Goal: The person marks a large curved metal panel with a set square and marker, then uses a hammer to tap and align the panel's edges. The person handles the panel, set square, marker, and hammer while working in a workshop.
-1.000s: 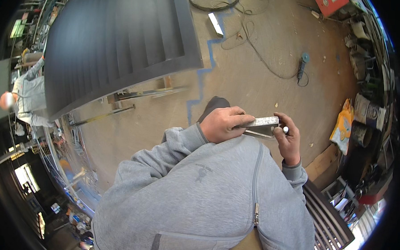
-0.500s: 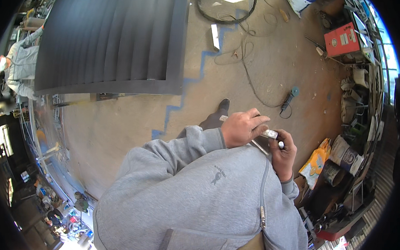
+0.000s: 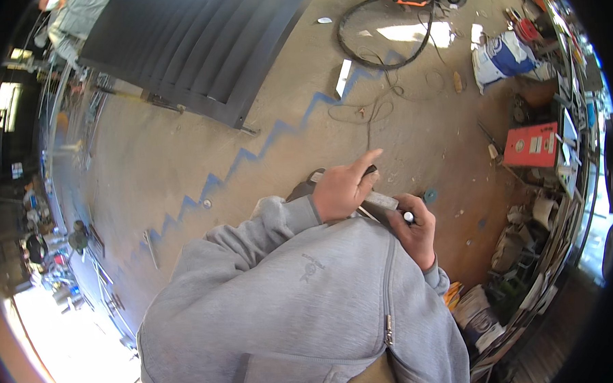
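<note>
My left hand (image 3: 341, 192) is closed, its index finger stretched forward and its thumb against a small dark-tipped thing (image 3: 370, 169) whose kind I cannot make out. Close beside it, my right hand (image 3: 419, 233) is wrapped round a slim stick with a round white end (image 3: 409, 217). A flat pale-grey block (image 3: 381, 200) lies between the two hands, against the right hand's fingers. Below the block runs a thin light rod (image 3: 370, 215), close to my grey sweatshirt. The fingers partly hide these things.
A large dark slatted panel (image 3: 198, 52) stands at the far left, with a person in pale clothes (image 3: 73, 24) beside it. A black hose loop (image 3: 344, 42) and cables lie ahead. At the right are a red box (image 3: 531, 145), sacks (image 3: 504, 58) and cluttered shelving. Blue zigzag paint (image 3: 277, 134) marks the floor.
My view has turned, so the panel and floor marks sit tilted. Both hands appear slightly further left in view. The dark tip now shows at my left thumb, and the left index finger points forward.
</note>
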